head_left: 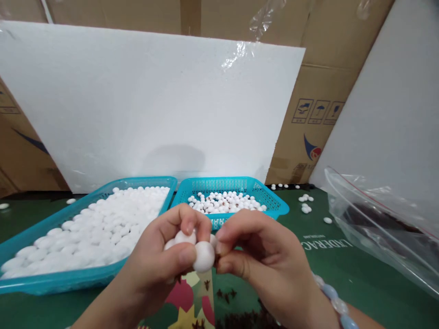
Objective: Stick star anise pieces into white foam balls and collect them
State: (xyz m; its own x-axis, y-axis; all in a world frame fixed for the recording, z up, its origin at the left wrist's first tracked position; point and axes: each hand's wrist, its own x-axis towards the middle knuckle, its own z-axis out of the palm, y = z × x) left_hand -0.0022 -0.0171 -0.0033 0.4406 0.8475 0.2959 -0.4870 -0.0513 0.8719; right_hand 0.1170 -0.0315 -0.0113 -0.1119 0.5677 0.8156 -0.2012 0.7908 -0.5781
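My left hand point(161, 256) is closed around several smooth white balls, with one white ball point(204, 257) held out at the fingertips. Thumb and forefinger of my right hand point(264, 260) are pinched together against that cluster, at its right side. A bit of a small dark brown piece point(217, 259) shows at the pinch; most of it is hidden by the fingers. Below the hands, small brown pronged pieces point(226, 296) lie scattered on the green table surface point(308, 269) and on a colourful patterned sheet point(181, 297).
At left stands a blue tray point(68, 279) full of white balls. Behind my hands, a blue perforated basket point(274, 201) holds white balls with brown bits. A clear plastic bag point(377, 219) with dark contents lies at right, near loose white balls point(306, 208). White board point(154, 100) and cardboard stand behind.
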